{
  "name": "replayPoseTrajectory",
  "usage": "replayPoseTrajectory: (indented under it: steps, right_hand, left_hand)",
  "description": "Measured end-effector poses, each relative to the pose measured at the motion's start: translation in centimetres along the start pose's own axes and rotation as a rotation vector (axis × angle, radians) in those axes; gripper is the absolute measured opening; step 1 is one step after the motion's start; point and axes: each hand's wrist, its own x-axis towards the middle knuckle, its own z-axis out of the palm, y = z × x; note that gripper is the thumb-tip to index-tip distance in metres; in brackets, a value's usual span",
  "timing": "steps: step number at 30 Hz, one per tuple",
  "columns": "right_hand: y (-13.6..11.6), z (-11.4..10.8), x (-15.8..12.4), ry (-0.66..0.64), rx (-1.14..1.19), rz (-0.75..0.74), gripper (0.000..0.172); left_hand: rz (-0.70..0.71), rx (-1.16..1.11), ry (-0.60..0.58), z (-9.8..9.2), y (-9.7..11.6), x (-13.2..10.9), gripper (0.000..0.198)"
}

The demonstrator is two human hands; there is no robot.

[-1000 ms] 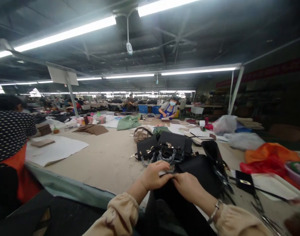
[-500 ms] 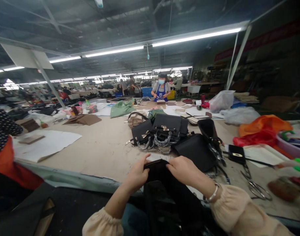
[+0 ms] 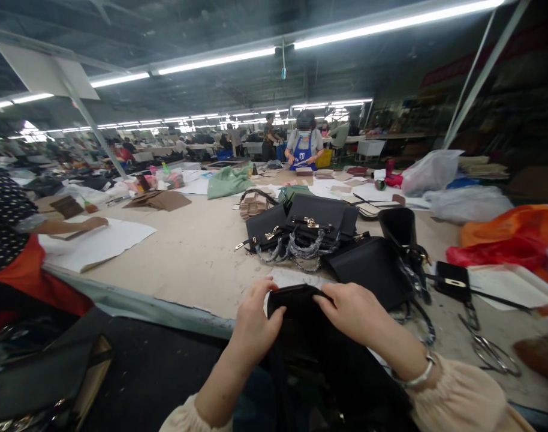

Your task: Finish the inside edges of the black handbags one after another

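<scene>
Between my hands is a black handbag (image 3: 346, 366), held low at the table's front edge with its opening towards me. My left hand (image 3: 258, 315) is closed on the left end of its upper edge, thumb on the near side. My right hand (image 3: 352, 309) pinches the same edge farther right. The bag's lower part lies in dark shadow and is hard to make out. Just beyond my hands, several finished-looking black handbags (image 3: 316, 213) lie heaped, with gold clasps and handles wrapped in clear plastic (image 3: 307, 246).
Scissors (image 3: 494, 354) and a small black bag (image 3: 452, 279) lie at the right. Orange and red plastic bags (image 3: 512, 234) are behind them. At the left, a co-worker's hand (image 3: 96, 223) rests over white paper (image 3: 125, 237). Another person (image 3: 304, 144) stands across the table.
My view has shifted, and my left hand has adjusted its grip on the bag's edge. The co-worker's arm at the left now reaches over the white paper.
</scene>
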Motion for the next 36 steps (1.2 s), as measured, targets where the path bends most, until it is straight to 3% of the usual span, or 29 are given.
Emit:
replayPoseTrajectory:
  steps: [6, 11, 16, 25, 30, 32, 36]
  right_hand:
    - [-0.1, 0.1, 0.1, 0.024, 0.02, -0.021, 0.028]
    - [0.0, 0.2, 0.0, 0.025, 0.019, -0.029, 0.026]
    - [0.3, 0.3, 0.0, 0.02, 0.031, -0.045, 0.025]
    - [0.4, 0.5, 0.1, 0.002, 0.054, -0.034, 0.023]
    - [0.6, 0.4, 0.1, -0.001, 0.043, -0.013, 0.023]
    - [0.6, 0.4, 0.1, 0.0, 0.053, -0.01, 0.023]
    - [0.6, 0.4, 0.1, 0.019, 0.091, -0.037, 0.023]
  left_hand:
    - [0.167, 0.379, 0.058, -0.2, 1.7, 0.9, 0.018]
    - [0.21, 0.493, 0.029, 0.8, 2.0, 1.5, 0.013]
    - [0.223, 0.438, 0.001, 1.3, 1.6, 2.4, 0.004]
    - [0.312, 0.161, -0.046, 1.3, 0.5, 2.8, 0.013]
    - [0.389, 0.125, -0.155, 1.1, 0.5, 2.6, 0.014]
    - [0.363, 0.066, -0.174, 1.0, 0.5, 2.6, 0.014]
    - [0.261, -0.014, -0.087, 1.3, 0.4, 2.7, 0.013]
